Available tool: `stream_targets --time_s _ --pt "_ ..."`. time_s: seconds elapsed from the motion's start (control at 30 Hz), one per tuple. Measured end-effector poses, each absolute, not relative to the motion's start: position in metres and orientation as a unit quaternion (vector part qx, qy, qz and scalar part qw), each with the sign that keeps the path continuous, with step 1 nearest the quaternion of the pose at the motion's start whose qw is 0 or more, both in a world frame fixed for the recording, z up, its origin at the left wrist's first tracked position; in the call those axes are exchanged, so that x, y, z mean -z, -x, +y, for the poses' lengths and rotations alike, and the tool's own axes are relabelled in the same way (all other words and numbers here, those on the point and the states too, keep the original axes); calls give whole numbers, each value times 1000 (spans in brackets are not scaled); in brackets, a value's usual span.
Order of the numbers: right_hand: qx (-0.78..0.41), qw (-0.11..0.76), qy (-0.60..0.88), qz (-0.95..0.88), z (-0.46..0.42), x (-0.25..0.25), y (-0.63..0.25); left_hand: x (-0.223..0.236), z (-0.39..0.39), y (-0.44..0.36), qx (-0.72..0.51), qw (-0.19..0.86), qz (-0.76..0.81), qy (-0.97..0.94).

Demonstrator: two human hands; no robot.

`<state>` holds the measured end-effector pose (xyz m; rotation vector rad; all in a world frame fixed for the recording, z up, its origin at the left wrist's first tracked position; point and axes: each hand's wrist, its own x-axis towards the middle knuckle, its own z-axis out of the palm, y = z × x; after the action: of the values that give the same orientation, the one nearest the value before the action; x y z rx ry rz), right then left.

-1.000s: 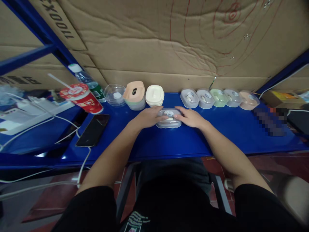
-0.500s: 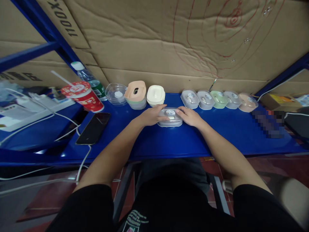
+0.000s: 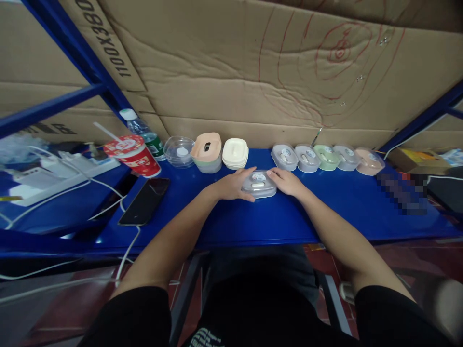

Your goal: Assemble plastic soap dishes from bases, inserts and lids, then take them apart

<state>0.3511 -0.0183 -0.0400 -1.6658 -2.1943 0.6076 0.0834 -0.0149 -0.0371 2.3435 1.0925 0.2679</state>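
Observation:
A grey lidded food container (image 3: 259,185) with a clear top, a round sticker and a white tab sits on the blue table in front of me. My left hand (image 3: 237,185) holds its left end, thumb at the near side and fingers at the far side. At the right end, my right hand (image 3: 286,182) grips the container, with fingertips resting on the lid edge. Just behind it is a stack of cream inner trays (image 3: 235,153). Left of that stands a stack of containers topped by peach lids (image 3: 207,146), beside clear plastic covers (image 3: 180,152).
Several similar lidded containers (image 3: 307,158) in grey, green and peach line the back right. At left are a red cup with a straw (image 3: 139,159), a water bottle (image 3: 152,140), a phone (image 3: 144,201) and a power strip (image 3: 65,171) with cables. Cardboard (image 3: 217,62) walls the back.
My left thumb has moved off the lid's top to the container's near side. My right hand stays at the right end. The whole view has shifted slightly as my head tilted up.

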Motion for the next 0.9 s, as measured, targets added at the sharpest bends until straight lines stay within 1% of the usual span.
stream_targets --time_s 0.13,0.3,0.47,0.57,0.67,0.77,0.9 --pt "-217 168 582 -766 -15 42 -355 39 -17 -84 -102 272 396 -871" --pt "-208 178 591 -759 -11 44 -359 46 -18 -90 -128 224 390 -884" --pt "-219 197 590 -752 -9 46 -361 45 -19 -93 -108 171 410 -890" --pt "-218 191 587 -756 -10 45 -362 44 -19 -94 -103 154 414 -892" --pt "-210 175 586 -763 -11 44 -363 46 -18 -93 -120 174 408 -888" --pt "-209 174 582 -766 -11 44 -363 48 -16 -90 -146 220 396 -879" --pt "-211 173 578 -769 -11 44 -364 45 -14 -84 -145 275 384 -869"
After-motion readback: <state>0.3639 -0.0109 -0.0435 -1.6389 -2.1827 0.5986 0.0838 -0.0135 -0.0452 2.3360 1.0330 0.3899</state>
